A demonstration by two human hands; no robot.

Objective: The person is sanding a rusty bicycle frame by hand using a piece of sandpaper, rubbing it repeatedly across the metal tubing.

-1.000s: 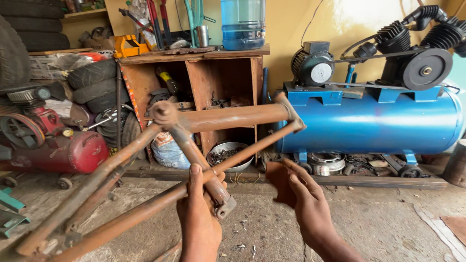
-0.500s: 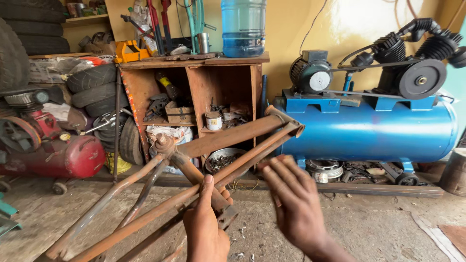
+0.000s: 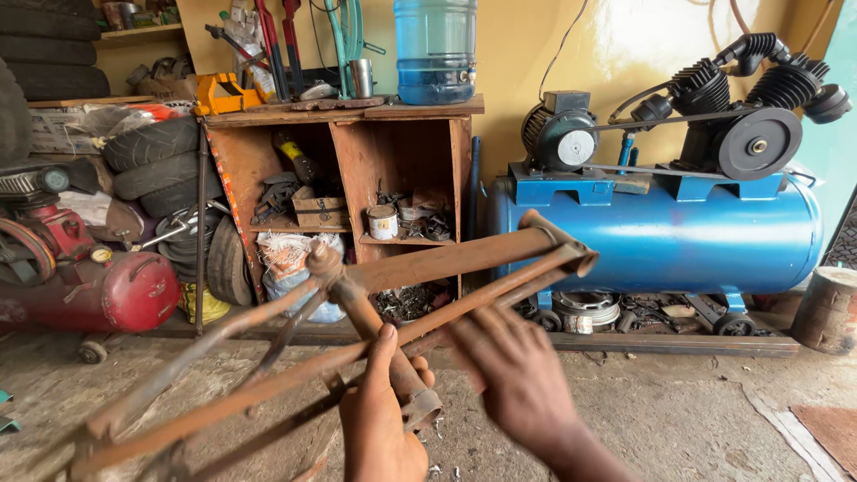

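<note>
Left hand (image 3: pixel 382 419) grips the rusty frame (image 3: pixel 428 268) at its seat tube; right hand (image 3: pixel 518 384), at 3 o'clock, blurred, fingers spread, holding nothing.

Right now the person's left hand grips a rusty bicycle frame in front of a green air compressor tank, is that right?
Not quite: the air compressor tank is blue, not green, as the head view shows. The rest holds: the left hand grips the rusty bicycle frame in front of it.
</note>
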